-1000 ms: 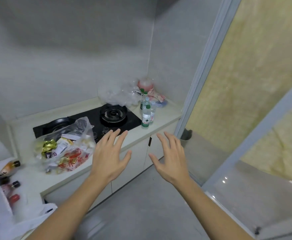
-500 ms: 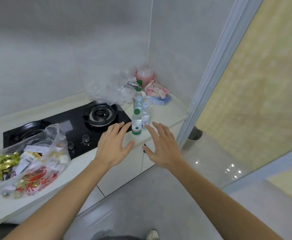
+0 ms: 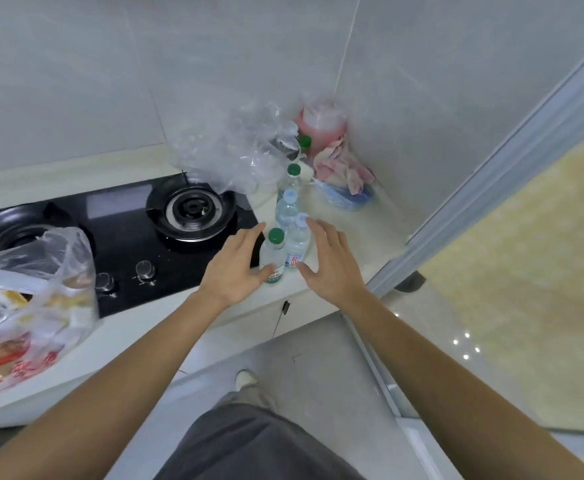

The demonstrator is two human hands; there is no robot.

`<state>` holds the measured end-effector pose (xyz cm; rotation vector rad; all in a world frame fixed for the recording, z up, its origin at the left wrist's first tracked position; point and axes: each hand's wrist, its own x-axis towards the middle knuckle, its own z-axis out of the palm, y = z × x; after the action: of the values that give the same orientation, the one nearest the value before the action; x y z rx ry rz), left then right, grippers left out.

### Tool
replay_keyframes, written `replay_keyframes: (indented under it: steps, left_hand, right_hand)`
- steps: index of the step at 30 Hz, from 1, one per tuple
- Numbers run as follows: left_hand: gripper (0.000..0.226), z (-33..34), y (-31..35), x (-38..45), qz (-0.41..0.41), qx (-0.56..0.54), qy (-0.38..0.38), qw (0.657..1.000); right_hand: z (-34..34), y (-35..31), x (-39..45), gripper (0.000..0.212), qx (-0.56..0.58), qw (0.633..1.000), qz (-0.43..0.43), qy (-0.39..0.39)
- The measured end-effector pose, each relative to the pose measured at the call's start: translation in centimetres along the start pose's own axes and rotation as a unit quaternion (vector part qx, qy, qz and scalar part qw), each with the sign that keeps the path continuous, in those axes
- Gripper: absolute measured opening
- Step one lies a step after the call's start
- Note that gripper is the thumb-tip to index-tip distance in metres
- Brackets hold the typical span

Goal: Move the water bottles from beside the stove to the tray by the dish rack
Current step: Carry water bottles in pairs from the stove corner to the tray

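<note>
Several small clear water bottles stand in a row on the pale counter just right of the black stove (image 3: 120, 237). Nearest is a green-capped bottle (image 3: 273, 255), with a white-capped bottle (image 3: 298, 243) touching its right side. Behind them stand another white-capped bottle (image 3: 287, 209) and a green-capped one (image 3: 293, 176). My left hand (image 3: 235, 268) is open, its fingers spread just left of the nearest bottle. My right hand (image 3: 328, 263) is open on the right side of the pair. Neither hand grips a bottle. No tray or dish rack is in view.
A crumpled clear plastic bag (image 3: 235, 157) lies behind the burner. A pink container (image 3: 321, 128), pink cloth (image 3: 342, 168) and blue item (image 3: 347, 199) fill the corner. A plastic bag of packaged snacks (image 3: 30, 306) sits on the counter at left. A door frame (image 3: 491, 188) rises at right.
Both hands have reached forward and closed in around the two nearest bottles. The view has moved closer to the counter and tilted down.
</note>
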<state>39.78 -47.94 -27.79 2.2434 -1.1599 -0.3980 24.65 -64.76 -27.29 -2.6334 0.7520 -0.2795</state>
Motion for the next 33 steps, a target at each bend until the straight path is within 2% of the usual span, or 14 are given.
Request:
replay_keyframes:
  steps: [6, 12, 17, 24, 33]
  left_hand:
    - [0.09, 2.7, -2.4, 4.8, -0.017, -0.099, -0.083, 0.991]
    - [0.062, 5.0, -3.7, 5.9, -0.078, -0.18, -0.091, 0.976]
    - [0.059, 6.5, -3.4, 5.9, -0.122, -0.206, -0.064, 0.969]
    - [0.052, 6.6, -1.8, 5.9, -0.175, -0.202, -0.043, 0.963]
    - [0.05, 6.1, 0.6, 1.4, -0.304, -0.25, 0.095, 0.914]
  right_hand:
    - [1.5, 3.0, 5.6, 0.09, 0.042, 0.997, -0.033, -0.046]
    - [3.4, 4.9, 8.0, 0.07, 0.143, 0.985, 0.002, -0.1]
    - [4.5, 6.4, 9.5, 0.063, 0.166, 0.975, 0.02, -0.147]
    - [5.4, 7.3, 11.0, 0.063, 0.179, 0.964, -0.016, -0.198]
    - [2.8, 8.4, 12.3, 0.06, 0.211, 0.937, -0.098, -0.262]
